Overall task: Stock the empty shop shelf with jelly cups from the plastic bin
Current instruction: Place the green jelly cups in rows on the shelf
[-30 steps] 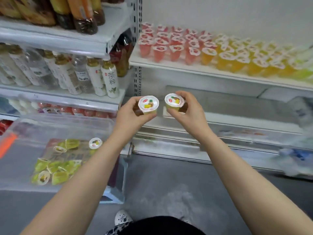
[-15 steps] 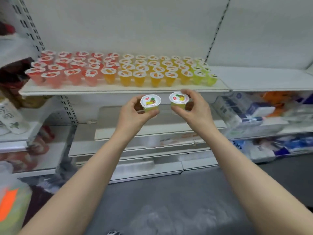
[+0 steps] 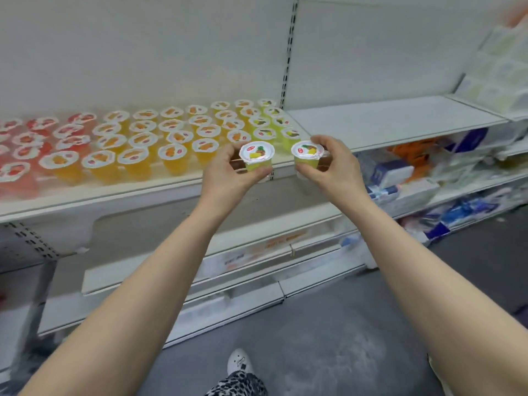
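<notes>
Rows of stocked jelly cups (image 3: 171, 138) crowd the shelf (image 3: 128, 192) at centre left, and before its right end the left grip (image 3: 225, 174) clasps a pineapple cup (image 3: 257, 155) and the right grip (image 3: 335, 167) a second pineapple cup (image 3: 308, 154), with tissue packs (image 3: 400, 174) right.

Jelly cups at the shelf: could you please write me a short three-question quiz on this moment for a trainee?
1. True or false: the left hand holds one cup, the right hand another.
2. By colour, which group on the shelf do the held cups match? A red, B orange, C yellow-green.
3. Fill in: the yellow-green cups stand at the stocked block's ___ end.
Key: 1 true; 2 C; 3 right.
</notes>
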